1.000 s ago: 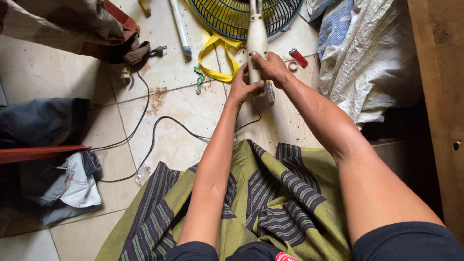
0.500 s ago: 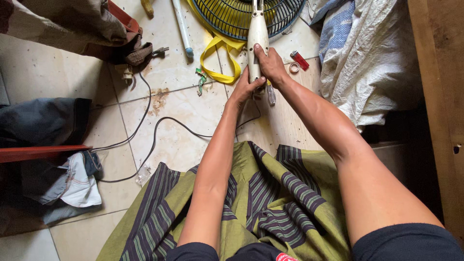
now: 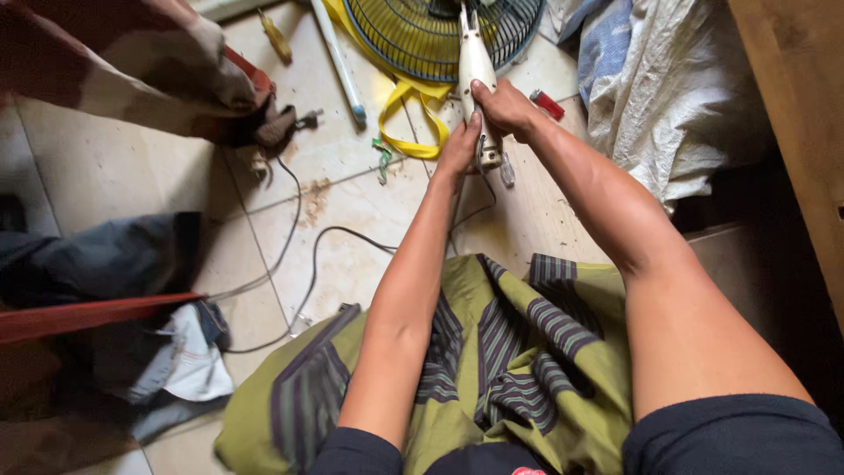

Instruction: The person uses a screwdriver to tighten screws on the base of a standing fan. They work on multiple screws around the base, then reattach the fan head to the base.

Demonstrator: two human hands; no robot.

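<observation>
arms stretched forward | right hand (image 3: 505,105) grip wraps white fan neck (image 3: 476,66) | left hand (image 3: 461,151) grip clasps its lower end | tiled floor (image 3: 352,193)

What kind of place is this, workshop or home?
Likely a home floor used for repairs: tiled floor strewn with clothes, both hands, left and right, on a fan stem beside its wire grille.

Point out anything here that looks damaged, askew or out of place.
The fan lies flat on the tiled floor instead of standing, its white neck gripped by both the left hand and right hand. Its black cord trails loose.
</observation>
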